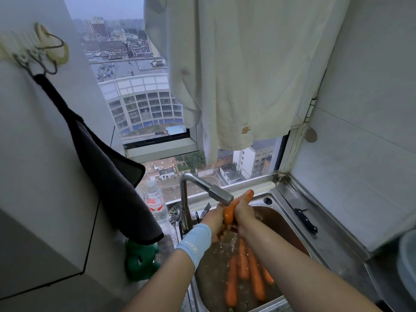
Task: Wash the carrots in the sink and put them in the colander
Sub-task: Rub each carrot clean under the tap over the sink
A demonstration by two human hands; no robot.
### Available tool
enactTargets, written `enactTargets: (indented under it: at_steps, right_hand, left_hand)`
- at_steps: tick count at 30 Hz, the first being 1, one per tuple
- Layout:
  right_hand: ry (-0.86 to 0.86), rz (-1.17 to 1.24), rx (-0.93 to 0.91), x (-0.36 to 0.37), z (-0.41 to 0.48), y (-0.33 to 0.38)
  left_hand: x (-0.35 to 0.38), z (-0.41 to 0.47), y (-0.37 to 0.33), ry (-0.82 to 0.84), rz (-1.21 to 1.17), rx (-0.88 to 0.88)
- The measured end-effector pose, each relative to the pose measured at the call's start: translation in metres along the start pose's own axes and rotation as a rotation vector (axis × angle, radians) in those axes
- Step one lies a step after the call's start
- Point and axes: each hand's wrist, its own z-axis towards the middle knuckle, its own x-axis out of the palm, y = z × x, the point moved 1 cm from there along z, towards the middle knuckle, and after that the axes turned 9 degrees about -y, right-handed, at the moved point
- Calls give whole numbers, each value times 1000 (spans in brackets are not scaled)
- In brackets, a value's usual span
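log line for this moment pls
step: wash | left hand, right hand grip carrot under faucet | other carrots in sink

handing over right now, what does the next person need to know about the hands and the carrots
Left hand: grips the lower part of one carrot under the faucet.
Right hand: grips the same carrot higher up.
About four other carrots lie wet in the sink.
Done: nothing visibly in a colander; a reddish-brown vessel behind the hands may be it, cannot tell.
Left: finish this carrot, wash the rest, move all to the colander.
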Motion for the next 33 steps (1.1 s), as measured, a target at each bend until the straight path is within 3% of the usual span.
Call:
enactTargets:
  at_steps: [3,5,8,13,15,19,23,28,31,33]
  right_hand:
    - [-22,37,-141,8,-2,-1]
    - [-24,-80,-67,7,-1,-8]
    - [74,-259,-101,0,1,-15]
    - [212,-152,-107,-2,3,-16]
    - [192,-217,-143,2,2,-16]
    - [104,-423,-241,4,-1,-15]
    - [138,-643,-374,-1,-4,-18]
    - [309,-738,-369,-16,-15,-18]
    - [406,-772,-319,-26,-14,-18]
    - [451,-796,-282,-34,-12,-15]
  left_hand:
    - [4,1,-1,-38,95,127]
    - [-4,7,2,-89,101,161]
    - [-19,12,11,-80,106,35]
    - [-38,13,26,3,-53,-152]
    - [-38,10,30,47,10,-173]
    - [-33,13,29,-59,267,-31]
    - [-33,32,26,-168,501,133]
    - [-28,27,19,-64,-203,55]
    - [-25,22,21,4,-395,92]
    - [-22,22,19,2,-400,118]
